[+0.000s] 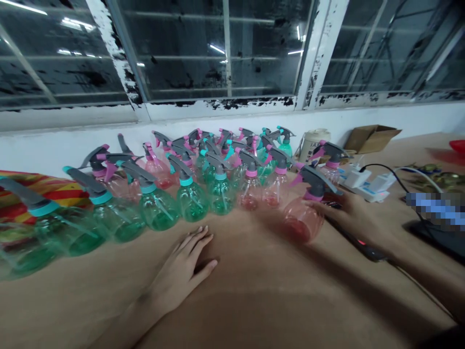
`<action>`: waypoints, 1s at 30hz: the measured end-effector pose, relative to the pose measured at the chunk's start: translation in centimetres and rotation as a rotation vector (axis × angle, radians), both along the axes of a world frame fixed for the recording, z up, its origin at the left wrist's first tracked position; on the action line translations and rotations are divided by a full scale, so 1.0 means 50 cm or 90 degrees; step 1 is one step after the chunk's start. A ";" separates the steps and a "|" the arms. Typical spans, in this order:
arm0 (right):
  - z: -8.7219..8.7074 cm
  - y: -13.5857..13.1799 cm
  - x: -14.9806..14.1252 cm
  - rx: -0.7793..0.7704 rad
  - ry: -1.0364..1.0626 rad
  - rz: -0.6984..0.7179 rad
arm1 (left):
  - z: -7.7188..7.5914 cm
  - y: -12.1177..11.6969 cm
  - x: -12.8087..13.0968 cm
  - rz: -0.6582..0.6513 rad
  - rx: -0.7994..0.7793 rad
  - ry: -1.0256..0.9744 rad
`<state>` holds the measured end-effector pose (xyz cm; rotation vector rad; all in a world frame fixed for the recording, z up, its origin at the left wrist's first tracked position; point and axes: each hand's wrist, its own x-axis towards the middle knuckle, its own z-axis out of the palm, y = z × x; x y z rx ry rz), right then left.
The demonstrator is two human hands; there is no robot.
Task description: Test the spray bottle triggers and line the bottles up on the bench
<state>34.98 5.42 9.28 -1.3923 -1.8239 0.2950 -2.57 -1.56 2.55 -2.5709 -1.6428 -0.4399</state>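
Green trigger spray bottles point(160, 211) with teal collars stand as a front row on the left part of the tabletop point(247, 291), and pink trigger spray bottles point(250, 194) continue this row toward the right. Behind them, a dense group of both colours fills the space up to the far edge, below the window point(218, 48). In my judgement, the greater part of the grouping is done. One nearer pink spray bottle point(305, 220) is in front of the row's right end, toward the tabletop's right edge, so its placing seems to be what is left. The right hand point(358, 218) is beside it, and its fingers reach the bottle's side; because of blur, I cannot tell if they are clamped on it. The left hand point(179, 271) holds nothing: it lies on the tabletop before the green bottles, its fingers a little spread and the thumb well apart.
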 end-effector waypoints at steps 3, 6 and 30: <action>0.003 0.032 0.027 -0.021 -0.037 -0.045 | 0.000 0.002 0.000 0.004 0.007 -0.001; -0.002 0.068 0.042 -0.019 -0.047 -0.080 | 0.001 0.003 0.000 0.008 0.013 -0.005; -0.014 0.226 0.026 -0.016 -0.076 -0.190 | 0.001 0.011 -0.012 -0.007 0.063 0.011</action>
